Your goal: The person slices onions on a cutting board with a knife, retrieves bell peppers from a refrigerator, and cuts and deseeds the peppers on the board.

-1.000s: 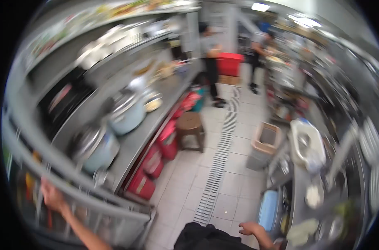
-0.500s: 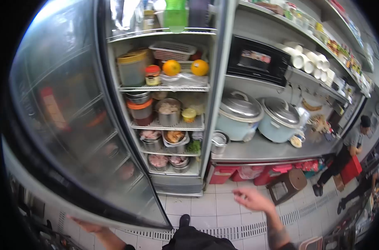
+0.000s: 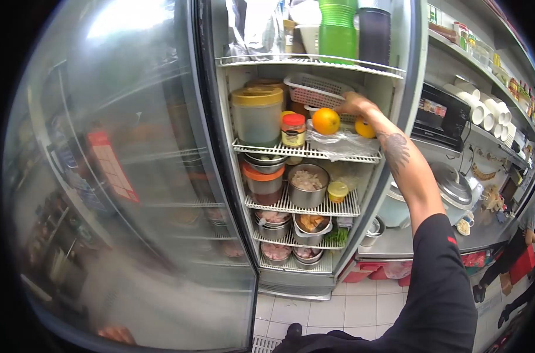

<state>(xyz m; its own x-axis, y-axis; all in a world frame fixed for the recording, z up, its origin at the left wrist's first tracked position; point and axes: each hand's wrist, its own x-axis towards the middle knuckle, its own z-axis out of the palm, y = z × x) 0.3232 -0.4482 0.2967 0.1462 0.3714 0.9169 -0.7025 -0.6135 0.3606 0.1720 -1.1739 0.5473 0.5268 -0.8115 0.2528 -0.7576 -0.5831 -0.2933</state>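
Observation:
My right hand (image 3: 357, 105) reaches into the open fridge at the shelf with the oranges. Its fingers are closed at the right end of a white plastic basket (image 3: 317, 87), and part of them is hidden. Just below lie one orange (image 3: 326, 121) and a second orange (image 3: 365, 127), partly covered by my forearm. Crumpled clear plastic (image 3: 341, 141) spreads under them. A red-lidded jar (image 3: 293, 130) stands to the left. My left hand (image 3: 115, 334) shows only as blurred fingers at the lower part of the glass fridge door (image 3: 144, 235); their grip is unclear.
Lower shelves hold a steel pot (image 3: 308, 187), an orange-lidded tub (image 3: 263, 182) and bowls of raw meat (image 3: 275, 252). A yellow-lidded container (image 3: 257, 115) stands left of the jar. To the right are rice cookers (image 3: 454, 183) and a steel counter (image 3: 391, 242). Another person (image 3: 523, 235) stands far right.
My right hand has risen from above the floor into the fridge, to the basket. The view has moved closer to the shelves. My left hand remains by the door.

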